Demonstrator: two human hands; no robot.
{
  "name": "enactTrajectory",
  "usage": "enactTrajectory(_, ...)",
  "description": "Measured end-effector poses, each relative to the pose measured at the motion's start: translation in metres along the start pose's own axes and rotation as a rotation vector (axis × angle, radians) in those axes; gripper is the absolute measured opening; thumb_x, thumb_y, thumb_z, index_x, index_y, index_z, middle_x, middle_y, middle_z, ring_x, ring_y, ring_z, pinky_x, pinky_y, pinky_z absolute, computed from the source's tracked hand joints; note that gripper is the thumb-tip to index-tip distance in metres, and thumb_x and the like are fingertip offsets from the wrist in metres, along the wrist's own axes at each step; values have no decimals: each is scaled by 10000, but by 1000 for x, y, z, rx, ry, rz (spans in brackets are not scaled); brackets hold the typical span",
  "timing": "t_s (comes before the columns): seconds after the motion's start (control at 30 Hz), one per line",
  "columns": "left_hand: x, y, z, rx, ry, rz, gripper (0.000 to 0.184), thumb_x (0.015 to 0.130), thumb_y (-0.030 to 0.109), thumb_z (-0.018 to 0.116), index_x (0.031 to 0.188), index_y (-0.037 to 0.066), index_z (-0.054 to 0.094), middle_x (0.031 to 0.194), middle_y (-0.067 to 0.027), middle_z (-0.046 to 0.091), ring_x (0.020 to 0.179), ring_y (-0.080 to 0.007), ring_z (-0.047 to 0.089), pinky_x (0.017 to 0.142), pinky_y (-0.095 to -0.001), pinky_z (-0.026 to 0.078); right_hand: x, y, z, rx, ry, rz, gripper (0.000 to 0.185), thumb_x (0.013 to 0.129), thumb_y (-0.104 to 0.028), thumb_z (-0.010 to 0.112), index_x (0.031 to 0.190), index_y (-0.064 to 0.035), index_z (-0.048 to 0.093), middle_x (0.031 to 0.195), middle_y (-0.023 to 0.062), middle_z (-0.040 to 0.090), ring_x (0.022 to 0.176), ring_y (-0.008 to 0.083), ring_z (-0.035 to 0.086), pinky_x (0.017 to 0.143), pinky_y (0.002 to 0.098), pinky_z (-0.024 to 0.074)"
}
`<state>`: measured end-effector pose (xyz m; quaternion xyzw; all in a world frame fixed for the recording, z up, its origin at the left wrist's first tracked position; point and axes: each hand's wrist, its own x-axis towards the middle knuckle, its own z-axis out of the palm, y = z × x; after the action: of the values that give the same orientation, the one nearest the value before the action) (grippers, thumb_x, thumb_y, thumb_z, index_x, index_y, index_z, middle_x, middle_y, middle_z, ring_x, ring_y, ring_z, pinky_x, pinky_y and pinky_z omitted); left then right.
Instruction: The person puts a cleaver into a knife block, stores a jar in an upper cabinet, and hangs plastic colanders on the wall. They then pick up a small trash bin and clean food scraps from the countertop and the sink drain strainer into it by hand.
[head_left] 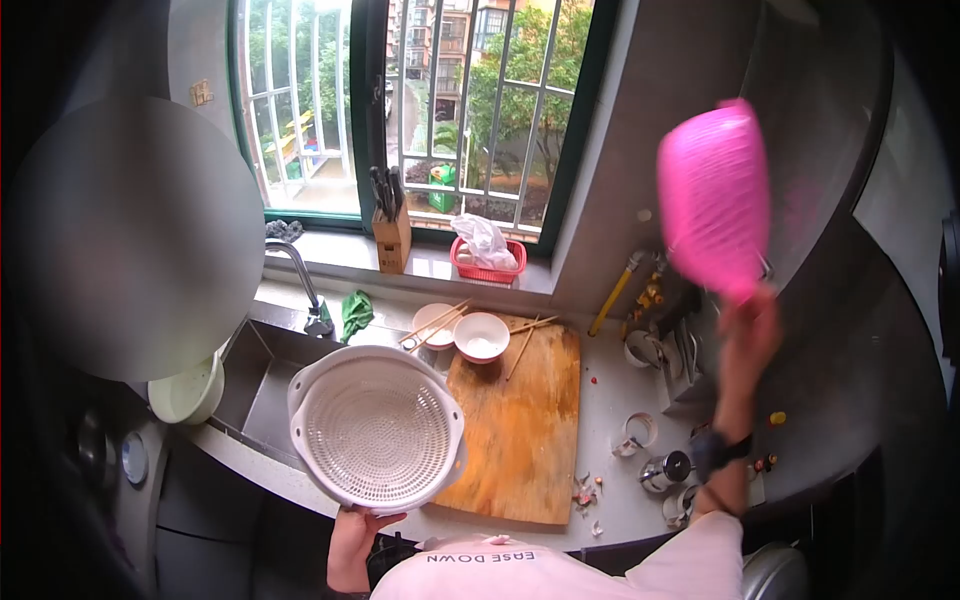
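Observation:
My left hand [362, 528] grips the lower rim of a white plastic colander [380, 430], its fingers partly hidden underneath. The colander is tilted toward me, its inside bare, above the edge of the sink [262, 400] and the cutting board [515, 440]. Raised far to the right, my right hand [752, 318] is closed on the lower end of a pink plastic basket [715, 190], which is blurred by motion in front of the grey wall. Two bowls, a rear one [437, 322] and a front one [482, 338], stand at the board's back edge with chopsticks [522, 350] around them.
A faucet [300, 280] and a green cloth or leaf [356, 314] are behind the sink. The windowsill bears a knife block [392, 235] and a red basket [488, 262]. Cups [635, 434] and a metal-lidded jar [665, 470] stand right of the board. Scraps [587, 490] lie nearby.

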<state>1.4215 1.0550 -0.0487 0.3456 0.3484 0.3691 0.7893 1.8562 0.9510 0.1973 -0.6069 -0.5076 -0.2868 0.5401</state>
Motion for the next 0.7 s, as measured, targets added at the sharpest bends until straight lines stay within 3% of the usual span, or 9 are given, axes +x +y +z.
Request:
enactTrajectory(0.03, 2, -1, 1, 4, -17, -16, 379, 953, 239, 335, 1245, 0, 376, 1155, -164, 531, 990, -279, 585, 776, -448, 543, -25, -29, 20, -48, -37, -128, 118, 850, -180, 571, 812, -69, 561, 704, 54, 549, 578, 88, 516, 499, 261, 387)
enactTrajectory(0.07, 4, -2, 4, -7, -32, -39, 377, 945, 226, 358, 1241, -7, 381, 1153, -159, 532, 996, -278, 581, 779, -451, 541, -58, -37, 37, -55, -136, -254, 161, 723, -135, 691, 825, -90, 575, 653, 1, 548, 561, 88, 510, 492, 235, 348)
enactTrajectory(0.13, 4, 1, 14, -19, -45, -91, 363, 939, 193, 360, 1239, -9, 383, 1151, -159, 532, 994, -281, 581, 778, -446, 542, -138, -64, 76, -144, -404, -379, 138, 696, -122, 711, 805, -134, 627, 602, -25, 548, 500, 160, 529, 534, 280, 430)
enactTrajectory(0.17, 3, 1, 18, -25, -51, -114, 356, 936, 177, 361, 1239, -10, 384, 1151, -159, 532, 993, -283, 581, 778, -443, 543, -161, -84, 93, 275, -516, -243, 126, 725, -157, 692, 836, -130, 640, 635, -7, 549, 538, 162, 541, 554, 282, 449)
enactTrajectory(0.2, 4, -1, 18, -58, -50, -135, 345, 922, 133, 360, 1232, -14, 395, 1147, -165, 533, 980, -285, 588, 775, -438, 543, -190, -96, 107, 289, -653, -256, 141, 735, -185, 678, 852, -118, 637, 725, 11, 557, 660, 147, 566, 539, 288, 452)
enactTrajectory(0.27, 1, 1, 14, 12, -54, -155, 343, 919, 127, 360, 1225, -20, 402, 1139, -170, 537, 970, -283, 592, 771, -435, 543, -223, -114, 126, 278, -855, -244, 156, 734, -215, 675, 823, -96, 626, 823, 42, 566, 788, 171, 574, 659, 327, 486)
enactTrajectory(0.4, -9, 2, 0, 49, -29, -178, 340, 926, 150, 376, 1210, -31, 419, 1115, -178, 548, 943, -282, 603, 761, -425, 545, -228, -128, 145, 601, -881, -286, 239, 740, -256, 665, 860, -62, 595, 948, 73, 565, 956, 227, 544, 928, 420, 401)
enactTrajectory(0.5, -15, 3, -12, 14, -8, -172, 341, 930, 172, 395, 1200, -33, 432, 1106, -177, 553, 935, -280, 608, 762, -412, 546, -262, -126, 158, 550, -1168, -308, 294, 716, -225, 667, 939, -58, 573, 949, 74, 556, 960, 226, 538, 900, 416, 419)
enactTrajectory(0.7, -27, 11, -39, 81, 63, -73, 330, 874, 59, 462, 1185, -50, 440, 1087, -165, 563, 946, -271, 605, 770, -400, 542, -296, -141, 198, 520, -1054, -449, 214, 694, -172, 603, 875, -76, 543, 807, 48, 514, 785, 199, 541, 696, 333, 461)
